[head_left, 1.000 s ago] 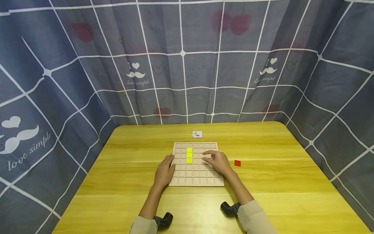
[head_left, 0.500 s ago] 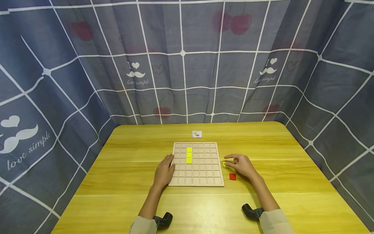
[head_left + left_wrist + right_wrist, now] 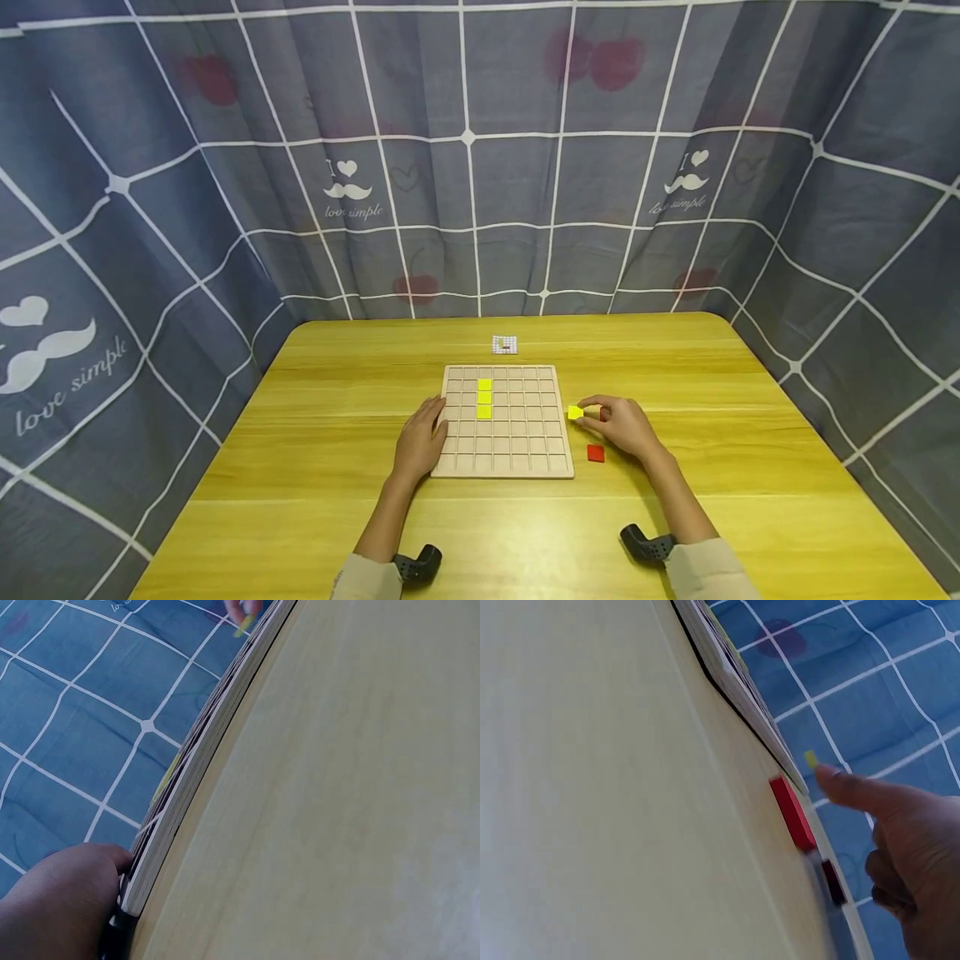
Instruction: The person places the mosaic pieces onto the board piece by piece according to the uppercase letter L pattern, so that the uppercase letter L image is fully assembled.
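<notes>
In the head view, my right hand (image 3: 622, 427) pinches a yellow square tile (image 3: 575, 412) between thumb and fingertips, just off the right edge of the wooden grid board (image 3: 525, 444). The right wrist view shows the same yellow tile (image 3: 811, 758) at the thumb tip, above the tabletop. My left hand (image 3: 418, 437) rests along the board's left edge, its fingers fairly straight and its thumb at the rim. Three yellow tiles (image 3: 484, 398) fill neighbouring cells in one column of the board.
A red tile (image 3: 596, 453) lies on the wooden table (image 3: 337, 467) near my right hand. Another red tile (image 3: 604, 413) is partly hidden by that hand. Behind the board lies a small card with a printed grid (image 3: 505, 345). A checked curtain (image 3: 510, 183) surrounds the table.
My right hand has moved right, from over the board to beside it. It has picked up a yellow tile from the table there. My left hand stays in place.
</notes>
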Action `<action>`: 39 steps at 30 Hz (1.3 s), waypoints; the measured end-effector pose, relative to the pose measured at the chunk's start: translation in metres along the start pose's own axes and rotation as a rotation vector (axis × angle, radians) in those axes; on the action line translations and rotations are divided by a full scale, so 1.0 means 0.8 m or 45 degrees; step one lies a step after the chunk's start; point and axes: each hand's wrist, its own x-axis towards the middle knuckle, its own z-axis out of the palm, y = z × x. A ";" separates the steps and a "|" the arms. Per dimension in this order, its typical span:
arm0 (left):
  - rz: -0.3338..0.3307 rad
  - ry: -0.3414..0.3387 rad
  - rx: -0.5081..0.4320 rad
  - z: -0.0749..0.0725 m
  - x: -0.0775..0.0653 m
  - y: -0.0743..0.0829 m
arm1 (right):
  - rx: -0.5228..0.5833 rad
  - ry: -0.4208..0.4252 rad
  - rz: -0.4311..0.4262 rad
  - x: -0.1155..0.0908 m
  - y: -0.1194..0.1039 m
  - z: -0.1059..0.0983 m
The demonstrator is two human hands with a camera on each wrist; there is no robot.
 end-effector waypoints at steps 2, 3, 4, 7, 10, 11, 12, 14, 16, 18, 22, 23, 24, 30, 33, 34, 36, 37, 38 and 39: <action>-0.006 0.000 -0.003 0.000 0.000 0.000 | 0.029 0.024 -0.030 0.003 -0.008 0.005; -0.007 0.000 -0.003 0.000 0.000 0.000 | 0.047 0.026 -0.048 0.005 -0.013 0.008; -0.009 0.000 -0.007 0.000 0.000 0.000 | 0.068 0.020 -0.064 0.007 -0.018 0.012; -0.009 0.001 -0.011 0.000 0.000 0.000 | 0.105 -0.023 -0.117 0.011 -0.033 0.029; -0.013 -0.006 -0.011 0.000 0.001 0.000 | 0.102 -0.060 -0.154 0.015 -0.051 0.048; -0.015 -0.009 -0.010 0.000 0.001 0.000 | 0.093 -0.066 -0.164 0.017 -0.058 0.055; -0.017 -0.011 -0.010 0.000 0.001 0.000 | 0.075 -0.068 -0.177 0.018 -0.064 0.061; -0.017 -0.006 -0.015 0.000 0.000 -0.001 | 0.047 -0.066 -0.204 0.022 -0.077 0.074; -0.007 0.005 -0.009 0.000 0.001 -0.001 | 0.018 -0.059 -0.233 0.026 -0.089 0.085; 0.005 0.014 -0.006 0.000 0.001 -0.001 | 0.001 -0.050 -0.254 0.030 -0.100 0.095; 0.011 0.008 -0.004 0.000 0.000 -0.001 | 0.007 -0.038 -0.262 0.036 -0.114 0.109; 0.007 0.003 -0.007 0.000 -0.001 -0.001 | 0.014 -0.040 -0.261 0.037 -0.116 0.112; 0.002 -0.002 -0.006 -0.001 -0.001 -0.001 | 0.021 -0.044 -0.259 0.038 -0.117 0.114; -0.016 -0.008 -0.003 0.000 -0.002 0.000 | 0.024 -0.049 -0.248 0.042 -0.119 0.122; -0.019 -0.008 -0.003 0.001 -0.002 0.000 | 0.014 -0.053 -0.245 0.043 -0.120 0.124; -0.020 -0.010 -0.004 0.001 -0.002 0.000 | 0.012 -0.055 -0.245 0.043 -0.120 0.125; -0.021 -0.010 -0.004 0.001 -0.002 0.000 | 0.009 -0.060 -0.242 0.043 -0.120 0.125; -0.020 -0.009 -0.004 0.000 -0.002 0.001 | 0.010 -0.061 -0.243 0.044 -0.120 0.125; -0.020 -0.008 -0.002 0.000 -0.002 0.001 | 0.012 -0.060 -0.245 0.044 -0.120 0.125; -0.019 -0.008 0.000 0.000 -0.002 0.001 | 0.015 -0.060 -0.252 0.044 -0.120 0.125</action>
